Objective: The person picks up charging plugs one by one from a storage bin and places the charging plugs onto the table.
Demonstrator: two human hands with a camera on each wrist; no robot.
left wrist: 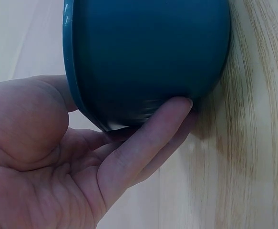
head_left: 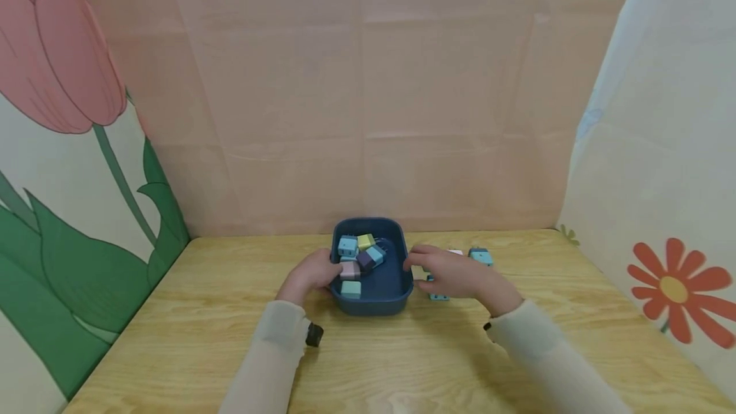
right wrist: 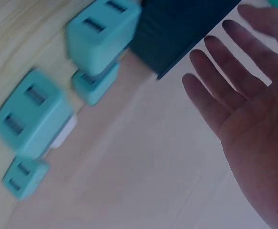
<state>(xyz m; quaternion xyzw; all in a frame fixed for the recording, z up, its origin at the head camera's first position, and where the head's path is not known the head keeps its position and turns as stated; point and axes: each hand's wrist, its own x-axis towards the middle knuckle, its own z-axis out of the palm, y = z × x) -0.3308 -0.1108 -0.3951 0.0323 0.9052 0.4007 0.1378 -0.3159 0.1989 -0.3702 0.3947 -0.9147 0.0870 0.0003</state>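
Observation:
A dark blue plastic tub [head_left: 370,306] stands in the middle of the wooden table. My left hand [head_left: 312,271] grips its left side, thumb over the rim and fingers along the outer wall. Inside the tub lie several small plug chargers, among them a light blue charger [head_left: 347,246], a yellow charger [head_left: 365,241], a pink charger [head_left: 349,270] and a mint charger [head_left: 351,289]. By the right rim is my right hand [head_left: 454,272], its fingers spread and holding nothing. In the right wrist view, turquoise chargers [right wrist: 31,112] with two slots each stand beside the tub.
More chargers lie right of the tub, partly behind my right hand, with a blue charger [head_left: 481,256] farthest out. The wooden table [head_left: 218,286] meets a pink cloth backdrop [head_left: 368,114] at its back edge. Flower-printed sheets flank both sides.

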